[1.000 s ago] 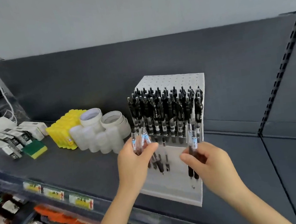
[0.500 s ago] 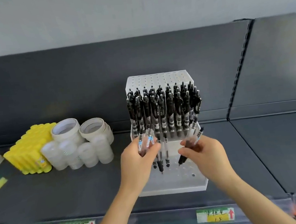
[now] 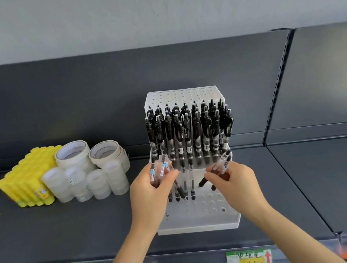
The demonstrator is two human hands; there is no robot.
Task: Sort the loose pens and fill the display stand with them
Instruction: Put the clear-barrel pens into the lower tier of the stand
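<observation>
Black-tipped pen (image 3: 214,171), upright a second ago, now tilted tip-down in right hand (image 3: 234,180); bundle (image 3: 159,170) clutched in left hand (image 3: 151,191); stand (image 3: 198,227) front rows unfilled.

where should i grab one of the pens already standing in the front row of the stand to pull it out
Pinch the clear upper barrel of a front-row pen, coming from above and the front. These pens stand nearly upright with tips down in the holes of the stand, so only the barrel above the black grip is free. A straight upward pull should clear it; the taller back rows of pens block reaching from behind.
</observation>
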